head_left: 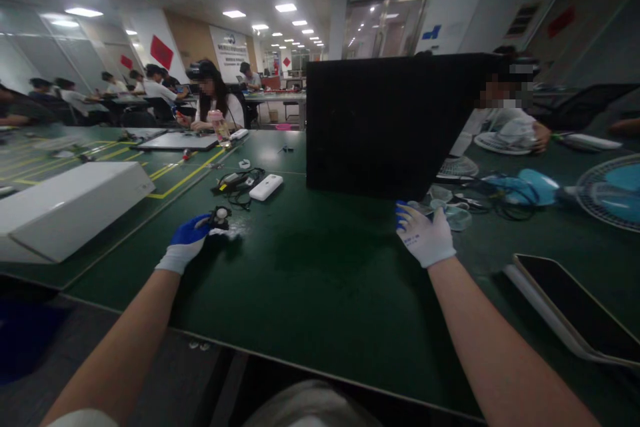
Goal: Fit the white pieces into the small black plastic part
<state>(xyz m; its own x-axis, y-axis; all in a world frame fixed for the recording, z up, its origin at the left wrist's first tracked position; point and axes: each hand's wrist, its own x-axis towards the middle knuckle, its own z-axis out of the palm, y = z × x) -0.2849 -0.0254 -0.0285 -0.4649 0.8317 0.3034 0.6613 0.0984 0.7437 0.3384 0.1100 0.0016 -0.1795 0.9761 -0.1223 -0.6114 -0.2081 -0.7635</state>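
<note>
My left hand [191,235], in a white glove with blue on the fingers, is closed on a small black part with a round white knob [221,215] on it. It is just over the green table [310,293]. My right hand [423,235], in the same kind of glove, reaches toward the lower right corner of a large black box [375,127]. Its thumb and fingers are apart. Translucent plastic pieces [457,218] lie right by its fingertips; whether they touch is unclear.
A white box [75,203] lies at left. A black cable bundle [235,183] and a white oblong device [267,187] sit ahead. At right are a phone [575,303], a blue fan part [537,187] and a fan grille [615,190]. Other people sit beyond.
</note>
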